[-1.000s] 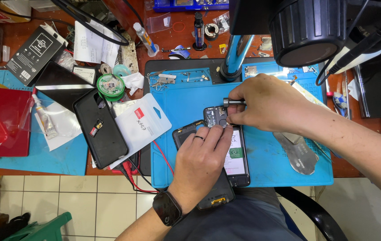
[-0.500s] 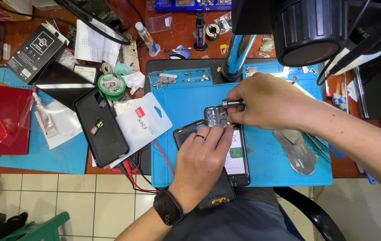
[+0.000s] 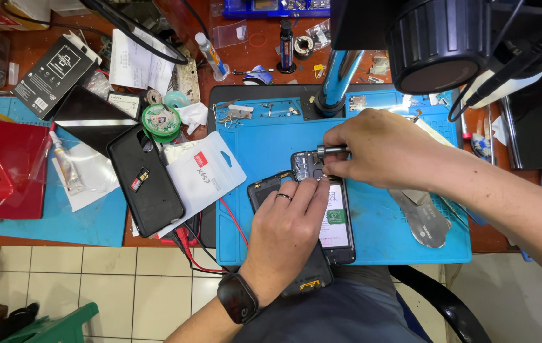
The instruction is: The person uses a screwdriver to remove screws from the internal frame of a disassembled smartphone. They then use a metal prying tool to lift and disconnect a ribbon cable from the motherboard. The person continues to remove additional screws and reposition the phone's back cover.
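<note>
An opened black phone [image 3: 338, 222] lies on the blue work mat [image 3: 404, 241] with its inner parts and a white-labelled battery showing. My left hand [image 3: 287, 232], with a ring and a dark wristwatch, presses down on the phone, its fingertips near the camera end [image 3: 306, 164]. My right hand [image 3: 379, 149] grips a small metal screwdriver [image 3: 329, 151] whose tip sits at the phone's top end. A second dark phone part [image 3: 264, 187] lies partly under my left hand.
A microscope head [image 3: 439, 41] hangs over the mat on a blue post [image 3: 334, 82]. A black phone case [image 3: 147, 181], white packaging [image 3: 201, 174], solder spool [image 3: 161, 121], red holder [image 3: 4, 168], red wires [image 3: 230, 222] and a metal pry tool [image 3: 426, 219] lie around.
</note>
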